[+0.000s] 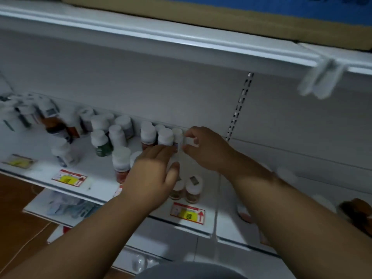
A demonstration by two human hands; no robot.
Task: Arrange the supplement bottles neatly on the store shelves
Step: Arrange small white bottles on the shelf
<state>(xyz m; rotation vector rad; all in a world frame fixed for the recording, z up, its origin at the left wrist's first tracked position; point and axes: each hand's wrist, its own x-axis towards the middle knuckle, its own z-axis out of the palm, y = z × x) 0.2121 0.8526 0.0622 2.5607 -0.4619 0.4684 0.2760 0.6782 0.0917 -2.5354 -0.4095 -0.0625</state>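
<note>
Several white-capped supplement bottles stand on a white shelf, some upright, some tilted at the far left. My right hand pinches the white cap of a small bottle at the right end of the back row. My left hand lies flat with its fingers stretched, touching the front of the back-row bottles and covering others below it. Two brown bottles stand near the shelf's front edge, just right of my left hand.
Red and yellow price tags sit on the shelf's front edge. An upper shelf with a cardboard box overhangs. A clear tag holder hangs at the right. More bottles lie on the right shelf section.
</note>
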